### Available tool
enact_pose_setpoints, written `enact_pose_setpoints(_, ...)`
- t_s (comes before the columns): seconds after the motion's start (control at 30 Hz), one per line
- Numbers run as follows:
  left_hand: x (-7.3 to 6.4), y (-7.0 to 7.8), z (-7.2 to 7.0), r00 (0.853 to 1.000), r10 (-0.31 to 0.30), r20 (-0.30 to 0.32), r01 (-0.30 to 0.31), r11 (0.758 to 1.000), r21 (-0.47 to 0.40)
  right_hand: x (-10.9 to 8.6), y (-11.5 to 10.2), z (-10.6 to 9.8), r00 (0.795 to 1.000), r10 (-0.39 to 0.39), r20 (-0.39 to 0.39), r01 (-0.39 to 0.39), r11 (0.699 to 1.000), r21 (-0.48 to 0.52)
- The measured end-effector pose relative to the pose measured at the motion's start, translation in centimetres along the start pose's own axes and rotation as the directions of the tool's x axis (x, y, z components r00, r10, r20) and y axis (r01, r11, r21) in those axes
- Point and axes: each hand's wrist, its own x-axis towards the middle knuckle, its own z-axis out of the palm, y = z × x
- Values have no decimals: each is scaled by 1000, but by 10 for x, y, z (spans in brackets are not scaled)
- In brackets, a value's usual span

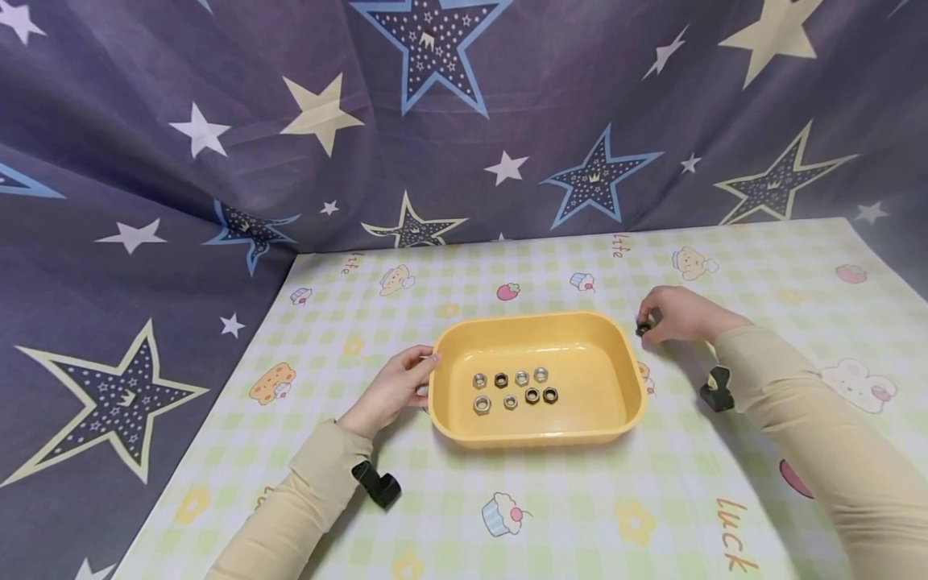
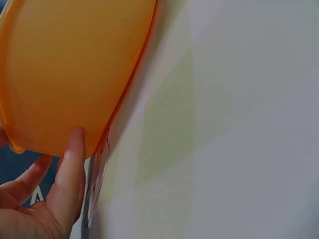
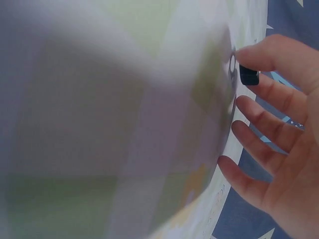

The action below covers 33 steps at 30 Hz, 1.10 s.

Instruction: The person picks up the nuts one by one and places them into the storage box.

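A yellow rectangular basin (image 1: 536, 437) lies on the table, with several hex nuts (image 1: 482, 405) in two rows on its floor, some silver, some dark. At the basin's left end, my left hand (image 1: 391, 388) grips the rim and end wall; the left wrist view has its fingers (image 2: 75, 149) against the orange-looking wall (image 2: 79, 74). To the right of the basin, outside it, my right hand (image 1: 677, 314) pinches a black nut (image 1: 642, 329) between thumb and fingertip. In the right wrist view this nut (image 3: 249, 75) shows dark beside the thumb, the other fingers spread.
A pale checked tablecloth (image 1: 565, 515) with printed cupcakes, flowers and animals covers the table. Behind and to the left hangs a dark blue curtain (image 1: 254, 161) with stars. A black strap device (image 1: 377, 483) sits on the left wrist, and another (image 1: 718, 391) on the right.
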Motion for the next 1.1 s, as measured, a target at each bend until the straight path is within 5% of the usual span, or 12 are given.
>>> enact_pose_setpoints(0.73,0,-1,1,1000,-2,-12,2,1000,0,-6,-1,-11,997,-39,-64,41,998,39)
enact_pose_setpoints(1.1,0,0,1,1000,8,-11,-7,1000,5,-9,-28,-29,983,-123,-134,128,991,28)
